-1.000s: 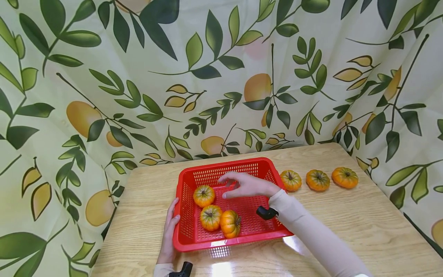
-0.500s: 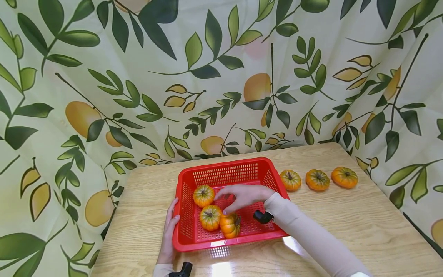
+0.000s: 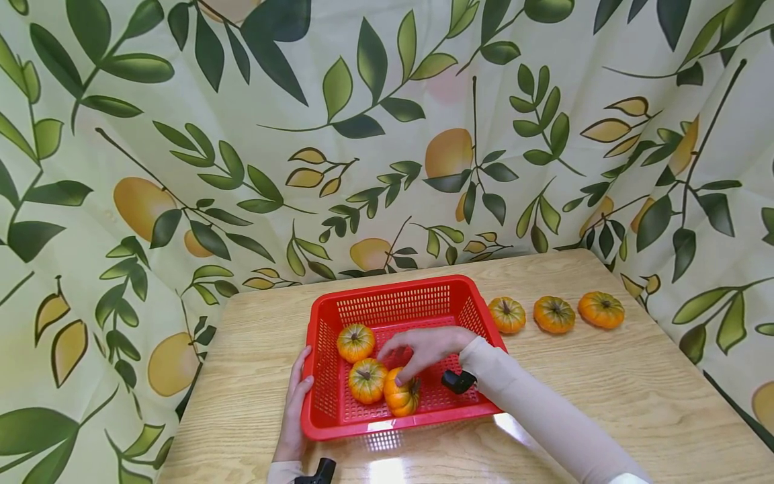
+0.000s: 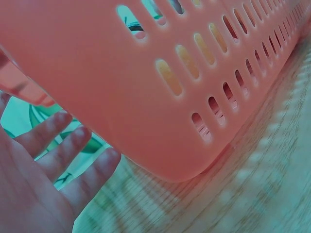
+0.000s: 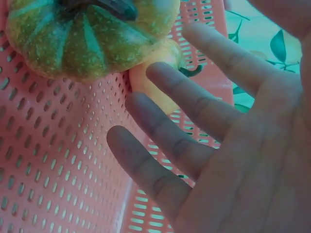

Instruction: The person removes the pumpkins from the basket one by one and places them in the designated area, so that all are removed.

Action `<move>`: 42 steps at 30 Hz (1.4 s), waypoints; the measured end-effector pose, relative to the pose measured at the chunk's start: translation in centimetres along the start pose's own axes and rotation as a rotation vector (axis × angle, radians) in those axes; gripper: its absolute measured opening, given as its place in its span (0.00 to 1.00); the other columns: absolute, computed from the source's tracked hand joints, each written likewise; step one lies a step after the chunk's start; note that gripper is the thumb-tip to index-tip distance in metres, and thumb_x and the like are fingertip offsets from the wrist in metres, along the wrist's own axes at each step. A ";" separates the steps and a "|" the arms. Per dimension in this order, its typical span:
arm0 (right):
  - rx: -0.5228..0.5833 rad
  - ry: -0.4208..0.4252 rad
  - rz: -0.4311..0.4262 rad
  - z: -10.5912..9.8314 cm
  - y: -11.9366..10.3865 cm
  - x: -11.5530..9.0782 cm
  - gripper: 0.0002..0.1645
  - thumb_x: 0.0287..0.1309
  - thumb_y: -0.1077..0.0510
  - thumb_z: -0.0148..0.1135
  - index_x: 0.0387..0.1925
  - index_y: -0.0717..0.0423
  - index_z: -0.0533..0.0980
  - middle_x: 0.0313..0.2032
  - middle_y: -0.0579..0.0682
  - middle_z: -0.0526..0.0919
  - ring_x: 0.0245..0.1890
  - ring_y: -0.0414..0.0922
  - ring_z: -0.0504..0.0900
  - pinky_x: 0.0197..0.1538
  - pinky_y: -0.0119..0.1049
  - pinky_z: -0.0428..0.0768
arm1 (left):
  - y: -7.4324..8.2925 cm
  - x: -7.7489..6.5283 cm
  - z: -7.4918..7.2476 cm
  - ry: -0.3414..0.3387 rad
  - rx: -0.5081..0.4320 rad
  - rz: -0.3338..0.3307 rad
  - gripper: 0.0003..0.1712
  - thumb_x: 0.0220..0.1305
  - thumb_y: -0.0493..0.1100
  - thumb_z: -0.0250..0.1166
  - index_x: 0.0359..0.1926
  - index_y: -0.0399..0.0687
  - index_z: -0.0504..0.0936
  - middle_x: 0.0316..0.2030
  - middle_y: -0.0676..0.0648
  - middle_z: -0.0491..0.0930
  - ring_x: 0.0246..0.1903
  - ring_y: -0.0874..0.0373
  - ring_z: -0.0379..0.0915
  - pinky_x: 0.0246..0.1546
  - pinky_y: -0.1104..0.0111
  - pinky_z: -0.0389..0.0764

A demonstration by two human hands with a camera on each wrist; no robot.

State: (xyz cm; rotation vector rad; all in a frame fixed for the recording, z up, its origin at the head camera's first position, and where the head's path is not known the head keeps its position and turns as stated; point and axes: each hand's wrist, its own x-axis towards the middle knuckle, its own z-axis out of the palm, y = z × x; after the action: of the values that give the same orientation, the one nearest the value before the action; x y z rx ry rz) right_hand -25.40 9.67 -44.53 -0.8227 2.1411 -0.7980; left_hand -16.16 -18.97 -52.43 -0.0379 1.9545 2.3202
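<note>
Inside the red plastic basket are three small orange pumpkins: one at the back left, a middle pumpkin and a front-right pumpkin lying tipped on its side. My right hand reaches into the basket, thumb overlapping the front-right pumpkin and fingers extended over the middle one. The right wrist view shows its fingers spread and fairly straight, close to a pumpkin. At the basket's left side, my left hand has its fingertips right at the wall's edge.
To the basket's right, three more pumpkins stand in a row on the wooden table: a near one, a middle one and a far-right one. A leaf-patterned cloth hangs behind the table.
My right hand has moved down and towards the front of the basket, bringing its thumb over the front-right pumpkin. The left hand and the pumpkins have stayed in place.
</note>
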 end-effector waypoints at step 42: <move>0.103 0.086 -0.009 0.0 0.7 0.4 0.21 0.54 0.48 0.70 0.46 0.44 0.71 0.44 0.44 0.79 0.44 0.39 0.77 0.47 0.31 0.79 | 0.0 -0.1 0.0 -0.012 0.000 0.008 0.33 0.78 0.51 0.43 0.80 0.68 0.48 0.80 0.47 0.46 0.67 0.55 0.66 0.59 0.62 0.80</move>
State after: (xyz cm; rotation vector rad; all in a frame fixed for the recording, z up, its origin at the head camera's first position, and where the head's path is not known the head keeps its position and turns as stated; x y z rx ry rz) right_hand -25.88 9.80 -45.17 -0.7567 2.1522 -0.9559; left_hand -16.04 -18.99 -52.37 -0.0167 1.9523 2.3202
